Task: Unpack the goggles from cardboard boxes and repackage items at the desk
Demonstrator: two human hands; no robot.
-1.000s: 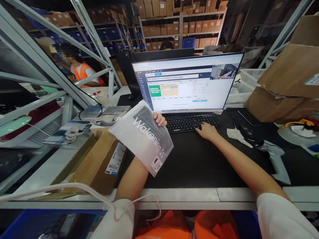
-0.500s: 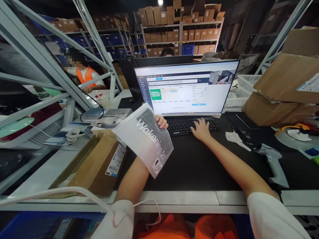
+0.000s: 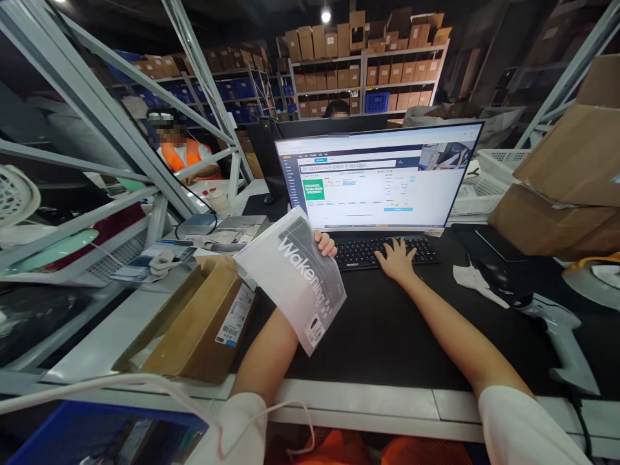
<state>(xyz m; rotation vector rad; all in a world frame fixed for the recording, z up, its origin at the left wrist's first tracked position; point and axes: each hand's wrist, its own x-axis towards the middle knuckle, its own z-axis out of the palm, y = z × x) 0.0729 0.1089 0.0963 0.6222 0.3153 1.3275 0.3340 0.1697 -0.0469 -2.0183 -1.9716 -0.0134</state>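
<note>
My left hand (image 3: 325,244) grips a flat grey plastic packet (image 3: 295,278) printed "Wakening", its fingers closed over the right edge. The rest of that hand is hidden behind the packet, which is tilted above the desk with a small barcode label at its lower corner. On the black keyboard (image 3: 356,256) rests my right hand (image 3: 397,259), fingers spread over the keys and holding nothing. Behind the keyboard stands a lit monitor (image 3: 358,187) showing a web page with a green box and a small camera picture.
Left of the packet lies an open cardboard box (image 3: 194,336) with a label. A barcode scanner (image 3: 557,329), a mouse (image 3: 494,274) and a crumpled white paper (image 3: 477,284) lie at right, before stacked cartons (image 3: 566,174). Metal frame bars (image 3: 116,84) slant at left; a person (image 3: 186,152) sits beyond.
The view has swung slightly left, so things sit further right in it. My left hand still holds the packet, and my right hand stays on the keyboard with its fingers slightly shifted.
</note>
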